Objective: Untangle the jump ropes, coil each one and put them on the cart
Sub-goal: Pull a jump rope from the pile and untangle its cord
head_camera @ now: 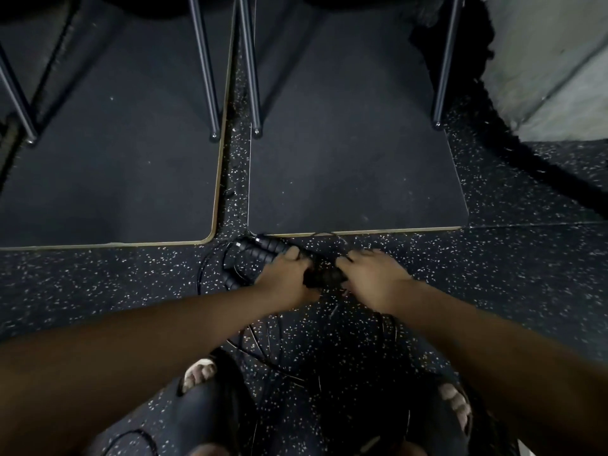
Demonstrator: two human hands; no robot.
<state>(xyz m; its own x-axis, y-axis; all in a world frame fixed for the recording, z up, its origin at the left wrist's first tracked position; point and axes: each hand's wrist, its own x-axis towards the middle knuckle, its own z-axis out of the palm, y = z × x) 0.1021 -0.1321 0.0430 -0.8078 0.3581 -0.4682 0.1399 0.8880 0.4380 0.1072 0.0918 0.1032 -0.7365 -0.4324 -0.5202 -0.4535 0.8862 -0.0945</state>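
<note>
L hand (pixel 286 279) & R hand (pixel 373 283) each clasped handles of the jump ropes (pixel 263 253), tangled on floor (pixel 493 274) at dark panel's (pixel 345 159) front edge; best approach was isolating one handle w/o yanking cords.

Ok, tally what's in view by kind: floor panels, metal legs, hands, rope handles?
Dark panels: 2
Metal legs: 4
Hands: 2, left hand, right hand
Rope handles: tangled, cannot count
Total counted: 8

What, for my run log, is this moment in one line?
left hand: grips handles | right hand: grips handle | cords: tangled, floor
</note>
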